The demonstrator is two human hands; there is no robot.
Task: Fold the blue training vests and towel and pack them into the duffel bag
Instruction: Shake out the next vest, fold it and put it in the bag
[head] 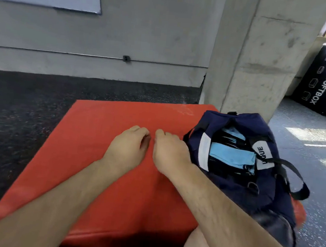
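Grip status: left grip (129, 146) and right grip (170, 150) are held side by side, nearly touching, fingers loosely curled downward. Nothing is seen held in either one. The fingertips are partly hidden behind the knuckles, so contact with the surface below cannot be confirmed.

Red mat (100, 126): the largest item, lying under both grips.

Duffel bag (232, 184): navy, set on the mat's 3 o'clock edge with its top mouth gaping. Its long axis is read as running from about 11 to 5 o'clock.

Folded blue fabric (231, 154): light blue, stacked inside the mouth, with more of it showing toward 12 o'clock. Vests cannot be told from towel. All blue fabric in view is inside the bag.

Black strap (298, 179): looped out of the bag toward 4 o'clock.

Key relation: the bag mouth lies at 3 o'clock from the right grip, just beside it, and the left grip is farther off. Packing is judged nearly done. If closing comes next, the right grip is better placed for it, and the pull would be expected along the 11-to-5 axis. Zip position cannot be made out.
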